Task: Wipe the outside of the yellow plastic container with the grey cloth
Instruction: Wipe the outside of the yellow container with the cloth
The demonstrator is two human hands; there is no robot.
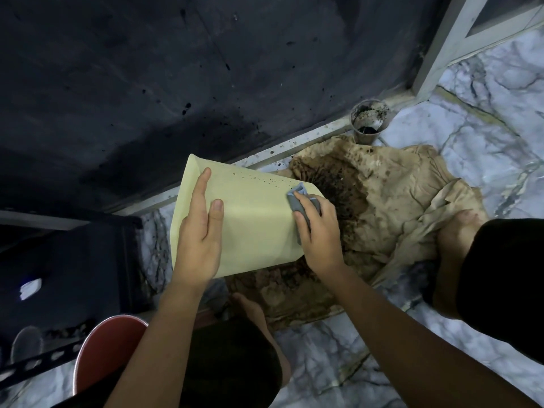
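The yellow plastic container point(253, 219) lies tilted in the middle of the view, its pale flat side facing up, with dark specks along its far edge. My left hand point(200, 231) grips its left side, fingers spread along the wall and thumb on top. My right hand point(319, 231) presses the bunched grey cloth point(300, 201) against the container's right edge, near the specks. The container's opening is hidden from view.
A stained, crumpled brown cloth point(391, 207) covers the marble floor point(485, 119) under the container. A dirty clear cup point(369, 119) stands by the dark wall. A red stool point(109, 348) is at lower left beside a dark cabinet point(73, 266). My bare feet rest on the brown cloth.
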